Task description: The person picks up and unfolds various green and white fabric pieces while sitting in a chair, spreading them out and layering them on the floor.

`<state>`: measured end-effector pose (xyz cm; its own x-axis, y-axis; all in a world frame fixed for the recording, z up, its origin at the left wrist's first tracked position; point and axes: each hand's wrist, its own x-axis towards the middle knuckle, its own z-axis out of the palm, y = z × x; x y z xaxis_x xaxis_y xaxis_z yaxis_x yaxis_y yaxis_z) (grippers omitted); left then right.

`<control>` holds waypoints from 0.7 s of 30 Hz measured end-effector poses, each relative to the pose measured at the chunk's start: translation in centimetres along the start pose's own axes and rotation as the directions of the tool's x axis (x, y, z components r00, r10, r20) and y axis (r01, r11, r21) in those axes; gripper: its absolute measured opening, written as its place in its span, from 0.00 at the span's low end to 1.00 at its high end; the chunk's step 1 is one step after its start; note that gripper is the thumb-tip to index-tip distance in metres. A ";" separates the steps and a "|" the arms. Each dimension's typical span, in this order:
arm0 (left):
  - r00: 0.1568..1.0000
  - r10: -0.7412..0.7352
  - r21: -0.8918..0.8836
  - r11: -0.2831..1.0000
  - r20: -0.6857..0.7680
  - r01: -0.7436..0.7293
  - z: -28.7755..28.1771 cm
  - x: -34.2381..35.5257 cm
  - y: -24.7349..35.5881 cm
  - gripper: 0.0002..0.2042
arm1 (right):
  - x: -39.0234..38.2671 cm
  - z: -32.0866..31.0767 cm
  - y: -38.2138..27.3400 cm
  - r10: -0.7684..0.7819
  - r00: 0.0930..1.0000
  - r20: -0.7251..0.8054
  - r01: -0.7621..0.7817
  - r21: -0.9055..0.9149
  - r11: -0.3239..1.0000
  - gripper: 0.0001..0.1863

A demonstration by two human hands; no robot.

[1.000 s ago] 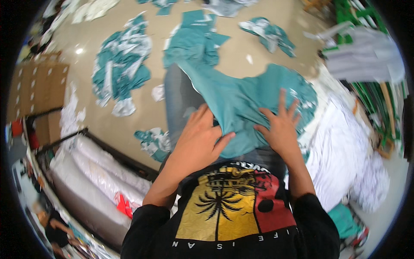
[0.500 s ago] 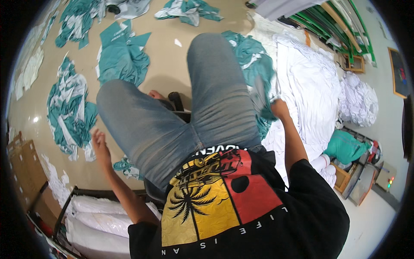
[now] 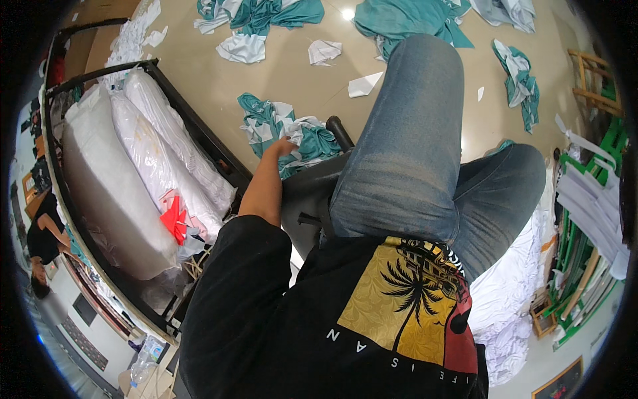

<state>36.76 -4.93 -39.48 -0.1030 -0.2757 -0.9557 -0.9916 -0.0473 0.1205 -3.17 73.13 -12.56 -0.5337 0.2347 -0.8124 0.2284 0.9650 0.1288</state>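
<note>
My left hand [image 3: 286, 145] reaches down to the floor beside the chair. Its fingers look closed on the edge of a crumpled heap of green and white cloth [image 3: 311, 147], though the fingertips are partly hidden. This heap lies close to the black chair base [image 3: 337, 132]. My right hand does not show; my body covers that side.
More green and white cloth [image 3: 272, 13] lies farther off, with white scraps [image 3: 364, 84] between. Plastic-wrapped white rolls [image 3: 109, 189] fill a black metal frame [image 3: 199, 136] at left. White fabric [image 3: 508, 292] and a green rack [image 3: 588, 246] stand right. Another person [image 3: 45, 229] is far left.
My view has swung to the left. My left hand, earlier open above the floor, has come down onto the cloth heap. The right hand, which was by a blurred cloth, has left view.
</note>
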 end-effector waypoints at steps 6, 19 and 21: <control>0.989 -0.122 -0.700 0.698 0.087 0.148 0.6 -4.6 4.1 0.39 | 0.2 -5.8 -5.0 -0.113 0.978 -0.178 0.131 0.091 0.987 0.23; 0.991 -0.101 -0.477 0.878 -0.093 0.045 1.1 0.3 1.5 0.34 | -6.3 -13.9 -26.0 -0.321 0.778 -0.540 0.611 0.534 0.584 0.32; 0.989 -0.142 -0.714 0.690 0.028 0.119 2.0 -0.5 1.7 0.37 | -7.4 -14.0 -27.6 -0.432 0.700 -0.569 0.711 0.501 0.493 0.35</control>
<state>34.95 -2.96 -39.32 0.0368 -0.2394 -0.9702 -0.6400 -0.7513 0.1611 -16.88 46.40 -2.13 -0.9352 -0.1866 -0.3010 0.1408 0.5839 -0.7995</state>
